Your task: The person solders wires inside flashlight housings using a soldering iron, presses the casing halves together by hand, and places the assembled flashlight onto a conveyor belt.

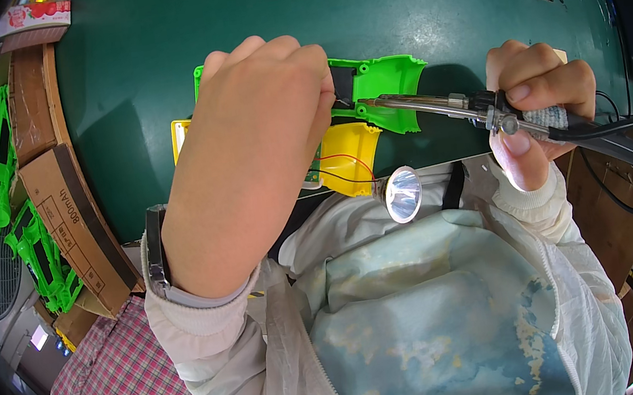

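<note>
Reflector lamp (403,195) lies nearest the body, seeming to overhang the near edge of the green bench (227,1); a brush of the clothing (424,287) could knock it, and its weight could then drag on the red wire (360,161) and the black wire (346,180), perhaps tearing a joint. Those 2 wires run left into the yellow shell (353,143), which is partly hidden by the left forearm (212,195), so a dropped wrist could shove it.

Farther on, the green shell (394,79) lies open on the bench, with a dark panel (343,82) inside it. The right hand (542,88) has its fingers wrapped around what looks like a soldering iron (432,105), whose slim metal end slants left across the shell toward the panel. If that metal is hot, leaning it on the shell's wall could soften the plastic. A tug from the cable (603,130) at right could swing the tip astray.

The left hand (266,84) bends over the shell's left part, back to the camera; how far its fingers are parted, or what they grip, I cannot tell. They seem close to the tip, so a slip leftward could burn them.
</note>
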`<state>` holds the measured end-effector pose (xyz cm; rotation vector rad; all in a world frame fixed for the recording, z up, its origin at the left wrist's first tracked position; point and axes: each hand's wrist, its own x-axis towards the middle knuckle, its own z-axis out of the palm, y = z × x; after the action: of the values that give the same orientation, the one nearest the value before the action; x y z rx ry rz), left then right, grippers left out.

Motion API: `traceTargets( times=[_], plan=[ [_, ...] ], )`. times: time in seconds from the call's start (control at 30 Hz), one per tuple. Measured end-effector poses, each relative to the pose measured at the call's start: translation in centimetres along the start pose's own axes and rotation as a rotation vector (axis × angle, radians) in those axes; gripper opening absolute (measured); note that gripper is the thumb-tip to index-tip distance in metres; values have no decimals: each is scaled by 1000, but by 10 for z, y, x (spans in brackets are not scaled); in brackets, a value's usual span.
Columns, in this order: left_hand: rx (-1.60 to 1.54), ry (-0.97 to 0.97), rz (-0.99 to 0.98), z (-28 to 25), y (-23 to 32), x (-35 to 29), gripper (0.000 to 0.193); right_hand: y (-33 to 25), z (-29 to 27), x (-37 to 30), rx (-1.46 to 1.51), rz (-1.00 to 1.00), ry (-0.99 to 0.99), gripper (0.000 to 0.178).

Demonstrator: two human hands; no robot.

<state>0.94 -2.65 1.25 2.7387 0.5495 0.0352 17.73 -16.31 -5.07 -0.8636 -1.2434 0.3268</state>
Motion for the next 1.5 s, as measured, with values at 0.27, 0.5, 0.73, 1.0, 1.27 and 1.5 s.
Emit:
traceTargets(
  times=[0.27, 0.5, 0.73, 1.0, 1.27, 1.5],
  plan=[
    [-31, 16, -1, -1, 0, -1, 8, 1, 0, -1, 3, -2, 4, 32],
    [-172, 227, 70, -32, -34, -4, 10, 1, -3, -1, -19, -4, -4, 32],
    [30, 135, -42, -24, -49, -21, 14, 2, -1, 1, -38, -24, 6, 30],
    [-38, 189, -142, -3, -45, -21, 12, 4, 2, -1, -32, -21, 21, 29],
    [-86, 188, -183, -4, -45, -22, 11, 2, 2, -1, -28, 2, 5, 29],
    [-198, 248, -139, -26, -39, -5, 16, 0, -2, -1, -35, -36, 9, 30]
  ],
)
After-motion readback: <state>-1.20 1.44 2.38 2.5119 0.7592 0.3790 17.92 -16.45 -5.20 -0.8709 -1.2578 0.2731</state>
